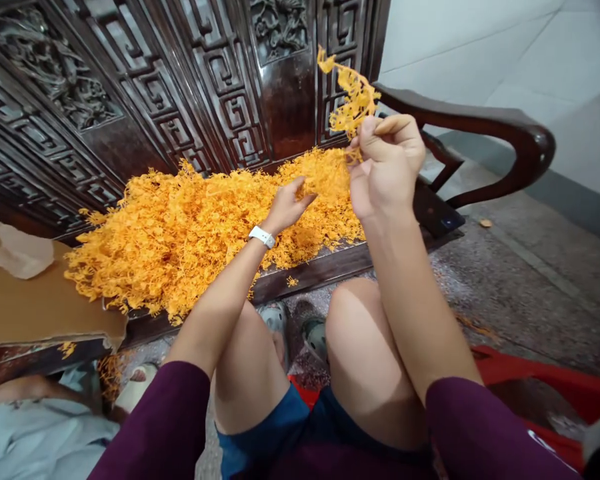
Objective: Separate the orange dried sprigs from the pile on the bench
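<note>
Super light, floppy and easily torn by the looks of it, the sprig at upper right is pinched by the right hand (probably best gripped by the stem), while the left hand is held half-spread over the pile mid-frame.

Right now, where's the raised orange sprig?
In the head view, the orange sprig is upper right of centre, pinched in the right hand in front of the carved backrest.
</note>
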{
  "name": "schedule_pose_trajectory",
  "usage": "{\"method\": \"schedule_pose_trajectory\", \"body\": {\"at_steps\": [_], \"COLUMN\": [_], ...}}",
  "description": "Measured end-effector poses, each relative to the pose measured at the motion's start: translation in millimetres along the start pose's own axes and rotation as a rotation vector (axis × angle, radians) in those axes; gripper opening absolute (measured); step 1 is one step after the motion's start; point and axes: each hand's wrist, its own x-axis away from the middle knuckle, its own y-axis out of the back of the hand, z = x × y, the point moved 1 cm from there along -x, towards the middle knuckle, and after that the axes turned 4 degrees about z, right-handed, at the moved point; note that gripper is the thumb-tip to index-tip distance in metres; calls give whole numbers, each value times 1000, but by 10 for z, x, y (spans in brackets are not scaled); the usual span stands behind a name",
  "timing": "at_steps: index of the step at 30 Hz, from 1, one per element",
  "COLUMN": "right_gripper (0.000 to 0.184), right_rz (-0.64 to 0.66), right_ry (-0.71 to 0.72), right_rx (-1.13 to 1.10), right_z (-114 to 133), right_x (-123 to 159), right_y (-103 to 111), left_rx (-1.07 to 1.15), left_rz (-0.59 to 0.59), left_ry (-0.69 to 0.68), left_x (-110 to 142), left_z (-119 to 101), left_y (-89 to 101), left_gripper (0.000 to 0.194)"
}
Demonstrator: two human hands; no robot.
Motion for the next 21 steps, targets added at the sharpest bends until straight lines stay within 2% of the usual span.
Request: {"method": "schedule_pose_trajectory", "body": {"at_steps": [3,5,7,8,11,14,17,19,21], "right_gripper": [34,29,27,29,39,42,32,27,33], "right_rz": [-46,-111,-195,-240,-307,-281,-213,-128,-36], "right_ry": [34,55,104,142,248,239,133,52,-12], "right_rx": [36,-5,-124,-191,-295,-303,-243,-102,43], "right_z": [-83,-144,-170,-164,-102,-69,-125,-188,-254], "right_x": [-11,-68,-152,-198,-313,-340,-262,-187,-118], "right_y": [-35,2,96,161,366,467,401,292,166], "left_rx": [-91,-193,-282,-308,-304,-174,-197,-260,-187], "left_rz": [47,59,88,96,96,20,17,31,-28], "left_ry": [58,66,91,120,250,383,351,245,157], "left_x": [72,169,284,346,533,649,614,534,456], "left_z": [243,417,587,673,922,1080,1021,831,540], "left_y": [24,136,283,359,556,663,686,695,719], "left_gripper": [53,45,31,30,30,6,43,66,79]}}
